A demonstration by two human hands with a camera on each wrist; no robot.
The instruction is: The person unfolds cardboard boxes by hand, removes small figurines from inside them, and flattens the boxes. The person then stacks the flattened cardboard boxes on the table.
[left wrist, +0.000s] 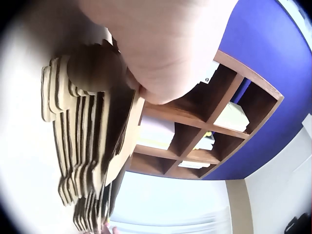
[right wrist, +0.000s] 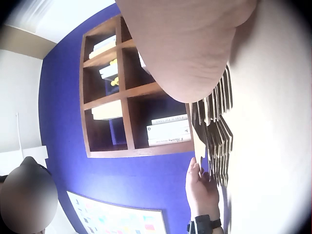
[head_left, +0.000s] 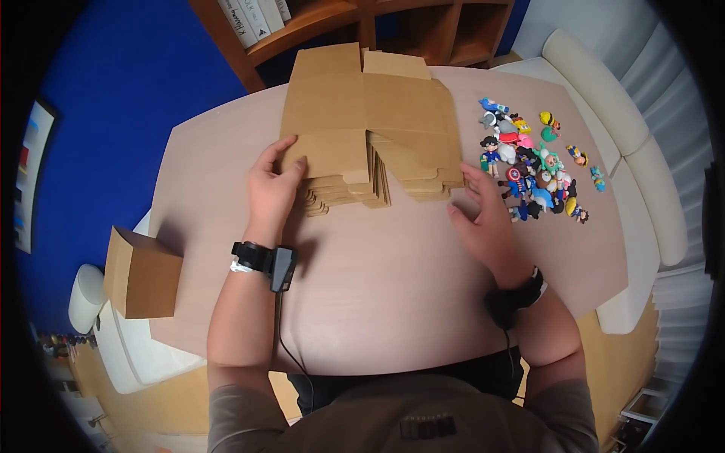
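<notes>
A stack of flattened cardboard boxes (head_left: pixel 404 106) lies on the table, its layered edges (left wrist: pixel 80 141) fanned out in the left wrist view. My left hand (head_left: pixel 272 185) is at the near left corner of the stack, thumb and fingers bent around the edge of the top flattened box (head_left: pixel 325 98). From the right wrist view, the left hand (right wrist: pixel 202 187) shows at the far end of the layers. My right hand (head_left: pixel 487 215) is beside the near right corner, fingertips right at the edge and thumb held apart. Its fingertips are hidden in the right wrist view.
Many small toy figures (head_left: pixel 544 166) are grouped on the table's right side. An upright cardboard box (head_left: pixel 147 275) stands at the left edge. Beyond the table is a wooden shelf (head_left: pixel 408 30) with books; a cream sofa (head_left: pixel 619 106) runs along the right.
</notes>
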